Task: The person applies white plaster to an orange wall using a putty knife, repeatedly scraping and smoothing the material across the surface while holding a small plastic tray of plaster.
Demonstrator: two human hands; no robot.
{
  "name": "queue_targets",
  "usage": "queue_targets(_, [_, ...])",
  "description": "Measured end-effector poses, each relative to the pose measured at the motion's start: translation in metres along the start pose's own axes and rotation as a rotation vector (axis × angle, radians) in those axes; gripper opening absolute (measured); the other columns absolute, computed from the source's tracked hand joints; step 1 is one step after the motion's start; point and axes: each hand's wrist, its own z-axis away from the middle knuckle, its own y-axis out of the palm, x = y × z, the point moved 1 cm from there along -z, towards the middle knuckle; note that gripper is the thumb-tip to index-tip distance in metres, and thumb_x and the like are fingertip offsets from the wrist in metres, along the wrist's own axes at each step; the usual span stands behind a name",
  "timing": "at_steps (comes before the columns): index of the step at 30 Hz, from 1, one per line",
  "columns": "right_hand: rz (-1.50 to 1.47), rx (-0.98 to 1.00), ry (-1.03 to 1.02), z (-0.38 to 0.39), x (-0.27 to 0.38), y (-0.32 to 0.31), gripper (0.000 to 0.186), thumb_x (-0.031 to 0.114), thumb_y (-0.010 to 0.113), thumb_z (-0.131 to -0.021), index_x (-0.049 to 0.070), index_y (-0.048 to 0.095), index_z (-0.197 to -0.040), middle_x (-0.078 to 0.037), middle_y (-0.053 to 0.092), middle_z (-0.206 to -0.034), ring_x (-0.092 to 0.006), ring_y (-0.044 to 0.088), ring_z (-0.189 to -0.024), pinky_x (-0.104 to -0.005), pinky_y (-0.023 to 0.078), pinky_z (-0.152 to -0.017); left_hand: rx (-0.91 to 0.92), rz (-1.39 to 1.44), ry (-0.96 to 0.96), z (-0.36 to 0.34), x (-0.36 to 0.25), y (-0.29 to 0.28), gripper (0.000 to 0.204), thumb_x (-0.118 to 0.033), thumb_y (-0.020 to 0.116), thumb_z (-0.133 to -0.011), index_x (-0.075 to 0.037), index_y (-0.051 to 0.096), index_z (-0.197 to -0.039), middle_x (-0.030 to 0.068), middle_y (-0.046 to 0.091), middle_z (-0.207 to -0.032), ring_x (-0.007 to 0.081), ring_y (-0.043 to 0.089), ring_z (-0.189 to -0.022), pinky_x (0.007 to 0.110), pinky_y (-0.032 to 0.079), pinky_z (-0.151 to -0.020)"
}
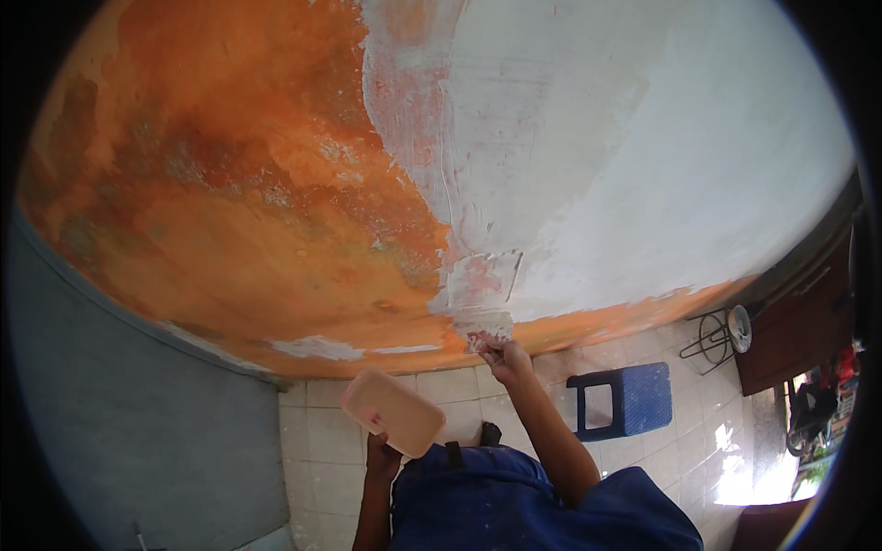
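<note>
My left hand point(381, 452) grips the lower edge of a pale peach rectangular tray point(393, 411) with rounded corners, held tilted in front of my body. My right hand point(507, 361) reaches to the low part of the wall, its fingers closed around what looks like a putty knife point(484, 329). Its handle is hidden in my fingers. The wall point(276, 230) is worn orange on the left. White filler point(588, 165) covers the right side, and a fresh grey-white patch point(482, 278) with raised edges lies just above my right hand.
A blue plastic stool point(645, 399) lies on its side on the tiled floor point(432, 387) to my right. Beyond it are a wire stand point(706, 342) with a round white top and a dark brown cabinet point(797, 317). A grey panel point(138, 395) borders the left side.
</note>
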Motion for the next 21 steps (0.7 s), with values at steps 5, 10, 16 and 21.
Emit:
queue_targets(5, [0.046,0.218,-0.100,-0.054,0.021,-0.008,0.026,-0.004,0.042,-0.083,-0.011,0.053,-0.105,-0.021,0.061,-0.105,-0.0280,0.060,-0.098,-0.0357,0.051,-0.088,0.018,-0.056,0.026,-0.013,-0.001,0.006,0.084,-0.030,0.074,-0.070,0.000,0.030,-0.135,0.0127,0.045,-0.131,0.0309,0.044,-0.123,0.045,0.037,-0.103])
queue_targets(10, [0.102,0.227,-0.155,-0.004,0.071,0.080,0.024,-0.004,0.041,-0.082,-0.013,0.055,-0.099,-0.021,0.062,-0.096,-0.0282,0.062,-0.094,-0.0341,0.052,-0.087,0.009,-0.048,0.061,-0.011,-0.002,0.002,0.082,-0.029,0.073,-0.070,0.000,0.031,-0.134,0.0129,0.045,-0.130,0.0308,0.045,-0.122,0.045,0.037,-0.103])
queue_targets(16, [0.114,0.147,-0.292,0.067,0.118,0.134,0.023,-0.001,0.045,-0.084,-0.009,0.056,-0.102,-0.015,0.061,-0.090,-0.0241,0.062,-0.087,-0.0348,0.052,-0.088,-0.001,0.051,0.000,-0.014,0.003,0.003,0.085,-0.024,0.075,-0.066,-0.004,0.030,-0.135,0.0128,0.047,-0.128,0.0310,0.048,-0.119,0.048,0.045,-0.097])
queue_targets(21, [0.058,0.136,-0.280,0.096,0.113,0.113,0.018,-0.001,0.050,-0.083,-0.005,0.056,-0.100,-0.012,0.061,-0.089,-0.0220,0.061,-0.082,-0.0352,0.053,-0.083,0.032,0.001,0.003,-0.016,0.005,0.009,0.084,-0.028,0.073,-0.068,-0.001,0.030,-0.135,0.0137,0.045,-0.130,0.0315,0.045,-0.121,0.046,0.039,-0.102])
